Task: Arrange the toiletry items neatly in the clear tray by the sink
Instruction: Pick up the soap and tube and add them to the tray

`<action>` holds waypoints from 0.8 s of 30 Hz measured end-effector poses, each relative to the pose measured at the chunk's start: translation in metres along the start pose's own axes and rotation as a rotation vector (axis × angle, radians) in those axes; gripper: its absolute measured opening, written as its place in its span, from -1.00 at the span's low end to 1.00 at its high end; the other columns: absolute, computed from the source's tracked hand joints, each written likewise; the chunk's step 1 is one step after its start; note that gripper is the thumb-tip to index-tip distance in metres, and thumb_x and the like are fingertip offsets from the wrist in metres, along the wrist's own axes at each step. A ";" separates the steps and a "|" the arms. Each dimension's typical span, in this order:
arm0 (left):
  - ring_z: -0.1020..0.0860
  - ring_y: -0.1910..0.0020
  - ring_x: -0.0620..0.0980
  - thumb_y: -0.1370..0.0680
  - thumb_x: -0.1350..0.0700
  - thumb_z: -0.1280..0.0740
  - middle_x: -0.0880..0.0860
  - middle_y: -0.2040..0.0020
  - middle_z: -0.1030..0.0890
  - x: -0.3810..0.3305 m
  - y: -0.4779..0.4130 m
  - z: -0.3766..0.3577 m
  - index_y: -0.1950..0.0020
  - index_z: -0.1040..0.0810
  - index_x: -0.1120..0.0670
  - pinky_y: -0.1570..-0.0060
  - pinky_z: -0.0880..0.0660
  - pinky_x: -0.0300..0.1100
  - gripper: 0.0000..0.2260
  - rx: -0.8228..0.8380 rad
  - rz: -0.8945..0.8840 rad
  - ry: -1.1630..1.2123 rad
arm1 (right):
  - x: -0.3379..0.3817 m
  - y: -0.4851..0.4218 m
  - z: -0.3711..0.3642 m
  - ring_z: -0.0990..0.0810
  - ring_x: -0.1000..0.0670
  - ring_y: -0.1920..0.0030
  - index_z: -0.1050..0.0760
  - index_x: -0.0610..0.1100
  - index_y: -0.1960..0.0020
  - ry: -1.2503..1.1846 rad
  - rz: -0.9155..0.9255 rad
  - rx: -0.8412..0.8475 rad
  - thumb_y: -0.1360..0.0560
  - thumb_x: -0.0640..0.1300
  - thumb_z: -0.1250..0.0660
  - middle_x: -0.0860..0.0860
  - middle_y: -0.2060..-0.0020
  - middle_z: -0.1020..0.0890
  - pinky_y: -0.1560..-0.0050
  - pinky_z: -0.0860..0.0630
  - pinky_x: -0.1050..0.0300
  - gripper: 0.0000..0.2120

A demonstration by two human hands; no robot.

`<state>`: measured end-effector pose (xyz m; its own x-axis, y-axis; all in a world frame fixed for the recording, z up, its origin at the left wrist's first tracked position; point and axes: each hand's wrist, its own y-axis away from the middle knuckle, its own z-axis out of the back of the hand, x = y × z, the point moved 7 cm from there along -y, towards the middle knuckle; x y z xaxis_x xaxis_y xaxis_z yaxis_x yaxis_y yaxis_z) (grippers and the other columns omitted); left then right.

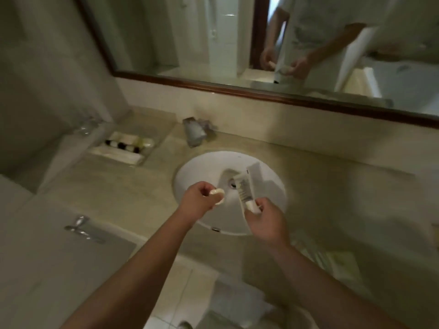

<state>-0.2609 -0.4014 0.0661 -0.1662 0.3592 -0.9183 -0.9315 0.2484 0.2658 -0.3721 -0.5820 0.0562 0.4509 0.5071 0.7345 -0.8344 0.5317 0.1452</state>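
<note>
Pinching a soap (216, 192) in left hand (199, 197); right hand (264, 222) grips packets (247, 184) over sink (190, 167). Loose hold risks drop toward drain (233, 182).

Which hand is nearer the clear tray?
Left. The left hand hangs over the sink basin's left part, right of the clear tray; the right hand is farther right over the basin.

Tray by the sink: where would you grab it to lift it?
Probably the two short end walls of the tray, coming from above at each end: it is long, shallow and flat on the counter, with bottles lying across its middle.
</note>
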 end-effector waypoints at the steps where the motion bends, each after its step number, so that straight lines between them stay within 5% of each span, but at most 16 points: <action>1: -0.54 0.45 -0.06 -0.43 0.24 -0.46 0.07 0.31 -0.54 0.008 0.002 0.030 0.20 -0.48 0.13 0.29 -0.52 -0.15 -0.84 -0.020 0.030 0.054 | 0.021 0.003 -0.023 -0.61 -0.10 0.15 -0.51 0.00 0.04 0.001 0.018 0.041 -0.42 0.02 -0.40 0.01 0.17 -0.65 0.19 -0.44 0.11 -0.84; 10: -0.54 0.30 0.09 -0.44 0.27 -0.44 0.17 0.24 -0.57 0.074 -0.011 0.229 0.23 -0.46 0.11 0.26 -0.49 -0.13 -0.82 -0.238 0.137 0.200 | 0.140 0.022 -0.173 -0.57 0.00 0.25 -0.49 0.02 0.13 -0.057 0.042 0.186 -0.45 0.00 -0.39 0.11 0.30 -0.58 0.22 -0.45 0.11 -0.90; 14: -0.50 0.31 -0.04 -0.39 0.15 -0.49 0.04 0.24 -0.57 0.081 -0.046 0.256 0.20 -0.53 0.08 0.29 -0.42 -0.19 -0.85 -0.241 0.133 0.109 | 0.154 0.005 -0.195 -0.59 -0.05 0.25 -0.48 0.01 0.16 -0.075 0.026 0.150 -0.43 0.00 -0.39 0.06 0.31 -0.60 0.20 -0.53 0.04 -0.89; 24: -0.61 0.16 0.07 -0.42 0.22 -0.45 0.11 0.11 -0.58 0.062 -0.164 0.290 0.00 -0.56 0.13 0.13 -0.64 -0.04 -0.81 -0.238 0.136 0.021 | 0.191 -0.085 -0.251 -0.58 0.07 0.24 -0.51 0.05 0.09 -0.086 -0.042 0.202 -0.49 0.09 -0.31 0.11 0.25 -0.60 0.19 -0.54 0.05 -0.88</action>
<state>-0.0244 -0.1585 0.0506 -0.2993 0.3553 -0.8855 -0.9496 -0.0205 0.3128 -0.1358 -0.3597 0.0181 0.4650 0.4236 0.7774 -0.8661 0.3996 0.3004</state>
